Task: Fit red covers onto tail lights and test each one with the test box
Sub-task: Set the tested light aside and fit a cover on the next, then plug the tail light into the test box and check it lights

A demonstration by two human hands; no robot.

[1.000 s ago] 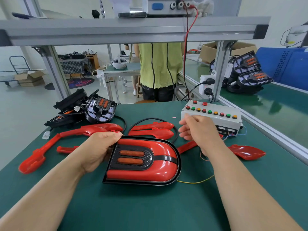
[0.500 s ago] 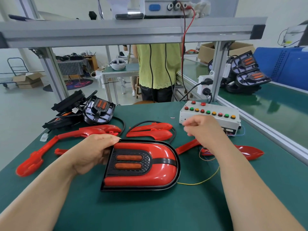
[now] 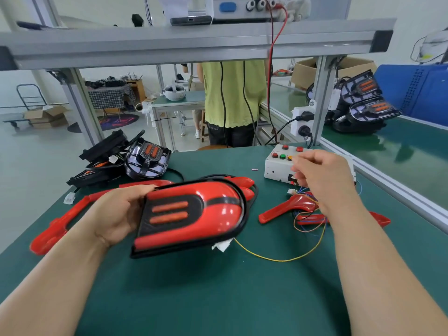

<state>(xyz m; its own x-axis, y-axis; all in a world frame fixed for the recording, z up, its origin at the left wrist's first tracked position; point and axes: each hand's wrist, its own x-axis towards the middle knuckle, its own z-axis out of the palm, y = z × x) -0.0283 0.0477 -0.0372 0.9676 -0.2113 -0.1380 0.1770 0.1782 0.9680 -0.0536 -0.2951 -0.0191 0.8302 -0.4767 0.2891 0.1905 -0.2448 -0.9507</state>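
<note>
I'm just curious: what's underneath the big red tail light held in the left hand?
A white bit and a yellow wire poke out at its lower edge; the tail light hides the rest.

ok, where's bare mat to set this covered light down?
Best patch: the green mat nearest the person, between both forearms, this side of the yellow wire. A smaller bare strip lies at the far edge between the uncovered lights and the test box. Crowded: loose red covers on the left; covers and a wire tangle under the right hand.
</note>
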